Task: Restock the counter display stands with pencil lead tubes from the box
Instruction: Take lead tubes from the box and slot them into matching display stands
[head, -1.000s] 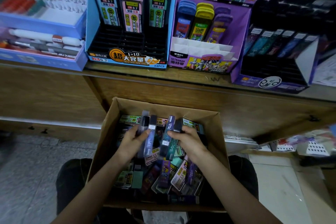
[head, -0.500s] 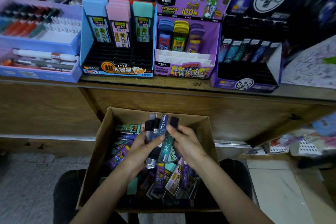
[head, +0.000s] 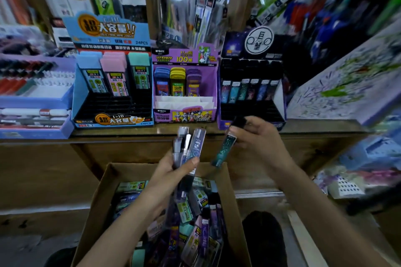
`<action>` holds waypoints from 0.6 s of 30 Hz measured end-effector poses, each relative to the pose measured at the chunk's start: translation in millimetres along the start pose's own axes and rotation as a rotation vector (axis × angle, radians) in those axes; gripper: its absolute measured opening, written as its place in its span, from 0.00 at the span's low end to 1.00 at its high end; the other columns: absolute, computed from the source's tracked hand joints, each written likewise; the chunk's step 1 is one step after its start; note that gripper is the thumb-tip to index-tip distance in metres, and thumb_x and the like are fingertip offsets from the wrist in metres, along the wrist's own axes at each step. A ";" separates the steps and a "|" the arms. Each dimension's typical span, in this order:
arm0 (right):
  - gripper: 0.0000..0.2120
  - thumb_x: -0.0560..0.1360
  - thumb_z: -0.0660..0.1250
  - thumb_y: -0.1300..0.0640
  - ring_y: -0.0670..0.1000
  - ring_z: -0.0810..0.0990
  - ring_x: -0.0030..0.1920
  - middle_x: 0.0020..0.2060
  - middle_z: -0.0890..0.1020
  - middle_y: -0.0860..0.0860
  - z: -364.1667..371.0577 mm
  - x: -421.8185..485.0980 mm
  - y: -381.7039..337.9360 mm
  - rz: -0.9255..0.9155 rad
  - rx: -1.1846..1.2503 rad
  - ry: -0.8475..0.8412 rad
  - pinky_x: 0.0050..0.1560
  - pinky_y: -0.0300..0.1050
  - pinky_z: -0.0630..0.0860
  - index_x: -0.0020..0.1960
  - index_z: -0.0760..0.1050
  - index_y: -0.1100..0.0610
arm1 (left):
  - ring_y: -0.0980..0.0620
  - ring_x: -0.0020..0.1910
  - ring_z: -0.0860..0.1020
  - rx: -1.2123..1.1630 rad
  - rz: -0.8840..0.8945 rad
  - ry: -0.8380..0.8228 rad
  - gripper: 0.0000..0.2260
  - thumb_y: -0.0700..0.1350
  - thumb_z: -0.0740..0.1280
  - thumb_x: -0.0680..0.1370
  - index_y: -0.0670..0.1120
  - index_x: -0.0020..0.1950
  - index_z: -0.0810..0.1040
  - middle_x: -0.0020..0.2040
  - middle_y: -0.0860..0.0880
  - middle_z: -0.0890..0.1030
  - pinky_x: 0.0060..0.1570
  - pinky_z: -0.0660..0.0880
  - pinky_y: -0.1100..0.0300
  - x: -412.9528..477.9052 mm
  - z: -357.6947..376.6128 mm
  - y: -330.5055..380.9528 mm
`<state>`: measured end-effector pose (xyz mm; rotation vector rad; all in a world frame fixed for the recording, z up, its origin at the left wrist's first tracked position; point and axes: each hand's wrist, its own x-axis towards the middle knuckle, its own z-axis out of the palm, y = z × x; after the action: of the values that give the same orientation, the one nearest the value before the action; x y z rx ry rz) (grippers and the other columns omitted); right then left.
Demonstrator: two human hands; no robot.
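- The right hand (head: 258, 138) pinched a single teal tube (head: 224, 149) near its black-capped upper end, thumb and fingers curled on it. It hovered just in front of the dark stand (head: 249, 111), at that stand's front lip.
- The teal tube's long axis ran tilted: the cap pointed up toward the dark stand, and the foot pointed down and away from it, toward the person.
- The left hand (head: 171, 171) gripped a bundle of tubes (head: 191, 143), held roughly upright, off the dark stand's front left corner and lower. The two hands were apart.
- The right hand was plainly the nearer to the dark stand. The coming move probably turned on swinging the tube's foot forward, so it could drop into a free slot.
- A row of tubes (head: 247, 91) leaned along the back of the dark stand, and the slots ahead of it showed bare.
- The box (head: 98, 204), holding many loose tubes, sat below the dark stand and to its left, off the table (head: 321, 129).
- A purple stand (head: 184, 102) stood just left of the dark stand, and a blue stand (head: 112, 104) stood farther left.
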<state>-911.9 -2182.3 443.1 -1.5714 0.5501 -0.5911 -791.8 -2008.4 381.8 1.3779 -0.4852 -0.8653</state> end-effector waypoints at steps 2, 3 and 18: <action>0.05 0.72 0.70 0.61 0.51 0.84 0.46 0.43 0.85 0.52 -17.9 9.9 -16.1 -0.054 -0.038 0.072 0.44 0.43 0.80 0.46 0.79 0.54 | 0.61 0.46 0.81 -0.006 0.038 -0.016 0.24 0.56 0.73 0.62 0.51 0.56 0.76 0.47 0.56 0.84 0.38 0.74 0.73 5.5 7.2 14.0; 0.05 0.72 0.70 0.61 0.52 0.84 0.47 0.44 0.84 0.53 -26.7 16.7 -23.8 -0.082 -0.040 0.114 0.45 0.44 0.81 0.47 0.79 0.55 | 0.61 0.46 0.81 -0.008 0.056 -0.020 0.24 0.57 0.73 0.62 0.51 0.56 0.76 0.47 0.56 0.84 0.38 0.74 0.73 7.8 10.0 20.6; 0.07 0.72 0.70 0.65 0.45 0.79 0.36 0.39 0.80 0.47 -64.0 119.4 -45.5 -0.269 -0.425 0.034 0.42 0.37 0.78 0.49 0.77 0.58 | 0.61 0.46 0.81 -0.008 0.154 0.031 0.18 0.53 0.71 0.65 0.55 0.54 0.77 0.47 0.57 0.84 0.34 0.74 0.73 10.7 15.6 47.1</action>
<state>-864.4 -2305.3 498.3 -2.0611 0.5149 -0.7369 -785.4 -2028.2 428.1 1.3262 -0.5555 -0.7194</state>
